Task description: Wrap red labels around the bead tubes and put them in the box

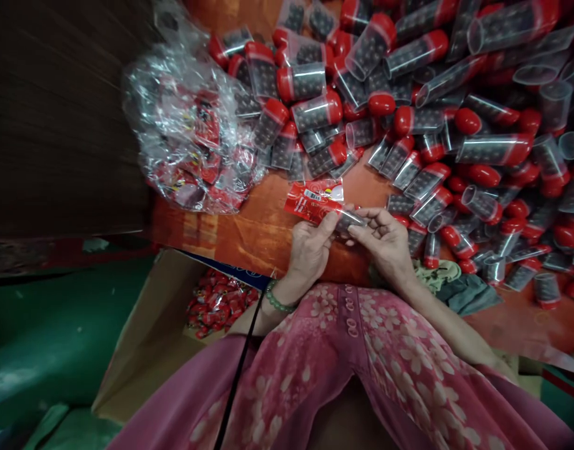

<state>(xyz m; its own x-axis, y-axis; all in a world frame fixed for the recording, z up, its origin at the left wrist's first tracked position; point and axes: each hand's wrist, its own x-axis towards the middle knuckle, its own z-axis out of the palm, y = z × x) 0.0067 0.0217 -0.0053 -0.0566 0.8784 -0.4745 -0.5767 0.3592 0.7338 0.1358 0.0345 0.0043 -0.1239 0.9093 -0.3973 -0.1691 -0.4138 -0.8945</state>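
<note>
The left hand's grip (312,247) is closing thumb against fingers on a red card (310,200), near the end where the card is meeting a small clear tube (352,220). The right hand's grip (385,237) is pinching that tube between thumb and fingertips; whether the card is reaching inside it, I cannot tell. Card and tube are sitting in line between the two hands, just over the near edge of an orange-topped desk (249,231). A green bead bracelet (280,301) is circling the left wrist.

Beyond the hands and off to the right, a large heap of red-ended clear tubes (315,81) with dark dots is covering the desk, many lying tilted across one another. At the left, a crinkled clear plastic bag (188,125) is holding red packets. Below the desk edge, an open cardboard box (137,325) is containing many small red pieces (218,303). Crumpled cloth (471,295) is lying near the right forearm. A pink floral garment (310,337) is covering the person's lap, and a black cord (240,375) is running down over it.
</note>
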